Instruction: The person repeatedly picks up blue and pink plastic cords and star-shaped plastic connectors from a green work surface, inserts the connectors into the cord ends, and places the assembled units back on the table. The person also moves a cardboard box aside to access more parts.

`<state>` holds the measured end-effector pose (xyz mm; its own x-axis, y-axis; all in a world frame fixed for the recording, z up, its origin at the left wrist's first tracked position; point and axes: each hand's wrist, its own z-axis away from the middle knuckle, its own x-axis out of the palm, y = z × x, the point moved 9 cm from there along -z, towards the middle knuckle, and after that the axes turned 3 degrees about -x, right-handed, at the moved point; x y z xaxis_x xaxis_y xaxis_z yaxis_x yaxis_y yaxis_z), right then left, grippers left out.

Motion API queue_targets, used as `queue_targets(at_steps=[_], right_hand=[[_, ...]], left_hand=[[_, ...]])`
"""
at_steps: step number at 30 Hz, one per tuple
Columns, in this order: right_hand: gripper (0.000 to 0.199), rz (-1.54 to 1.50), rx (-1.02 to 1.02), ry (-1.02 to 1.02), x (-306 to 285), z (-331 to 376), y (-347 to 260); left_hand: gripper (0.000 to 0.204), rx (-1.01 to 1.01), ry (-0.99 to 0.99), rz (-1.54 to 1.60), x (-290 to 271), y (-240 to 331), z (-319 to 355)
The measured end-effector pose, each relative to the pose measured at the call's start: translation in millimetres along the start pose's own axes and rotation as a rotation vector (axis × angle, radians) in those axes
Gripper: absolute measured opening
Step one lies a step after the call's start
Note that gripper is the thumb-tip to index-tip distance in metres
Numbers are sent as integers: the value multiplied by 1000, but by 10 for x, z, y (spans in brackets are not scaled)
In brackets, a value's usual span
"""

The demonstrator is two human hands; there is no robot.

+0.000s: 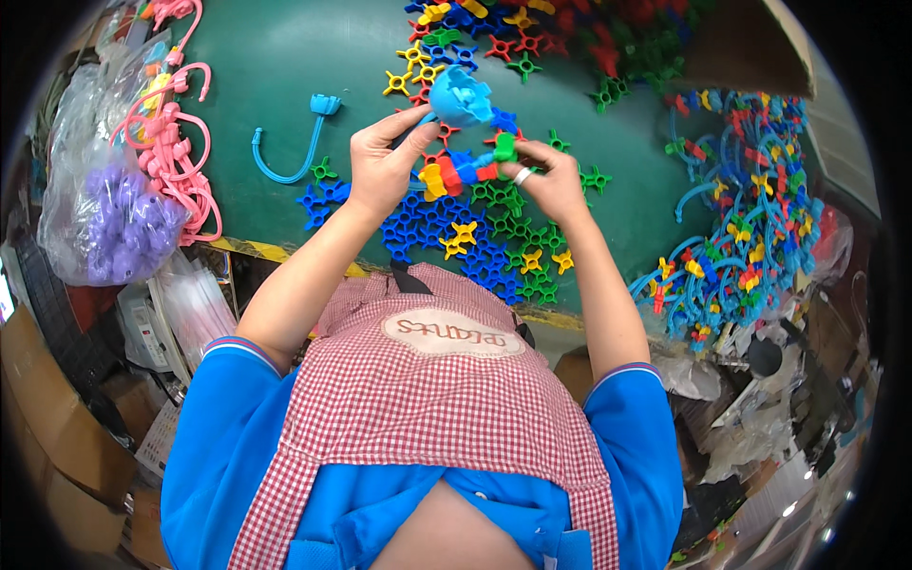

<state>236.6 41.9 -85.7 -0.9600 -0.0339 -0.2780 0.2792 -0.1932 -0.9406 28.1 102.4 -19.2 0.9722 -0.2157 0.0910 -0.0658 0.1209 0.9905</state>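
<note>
1. Head view: left hand (380,166) pinching the stem just under the light-blue flower-shaped cup (461,95), thumb and forefinger closed on it, above the green worktop (285,66).
2. Right hand (546,180), ring on one finger, clamped on the green star piece (504,147) at the near end of a short row of threaded beads: yellow (432,179), red (450,175), blue (467,167).
3. Held clear of the worktop, over the heap of loose blue, green and yellow star pieces (475,237).
4. Long axis of the bead row running roughly left to right, tilted slightly up toward the right; flower cup at the upper end, open face turned up and away toward the far side of the worktop.
5. Likely slip: green star cocked on the stem and jamming if pushed off-axis, judging by the tilt of the row.
6. Likely spill: beads sliding off the free end if the right-hand pinch loosens, then lost among the loose heap beneath.
7. Possible strain: thin stem bending under the two opposed grips.
8. Well apart to the left: a blue curved stem (285,161) lying flat, pink hooks (176,142) in a pile; finished assemblies (741,218) heaped to the right.
</note>
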Motion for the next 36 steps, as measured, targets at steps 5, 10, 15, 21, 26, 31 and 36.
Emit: queue_targets(at_steps=[5,10,15,21,26,31,36], right_hand=[[31,-79,67,-88,95,324,-176],[16,-545,143,416,-497,673,275],[23,-554,71,1267,-2313,1241,1400],[38,65,294,718,-2035,525,1374],[34,769,4,170,-584,-115,820],[33,788,-115,67,-206,-256,430],[33,987,87,28,-108,-349,424]], left_hand=[[17,-127,-151,206,333,-82,70],[47,-77,-181,2,700,-235,-38],[40,47,-206,-517,239,-455,-1],[71,-298,302,-1379,-1488,-1103,-8],[50,-475,249,-1529,-1864,-1411,76],[22,-390,249,-1372,-1894,-1263,-20],[22,-153,389,-1192,-1683,-641,-73]])
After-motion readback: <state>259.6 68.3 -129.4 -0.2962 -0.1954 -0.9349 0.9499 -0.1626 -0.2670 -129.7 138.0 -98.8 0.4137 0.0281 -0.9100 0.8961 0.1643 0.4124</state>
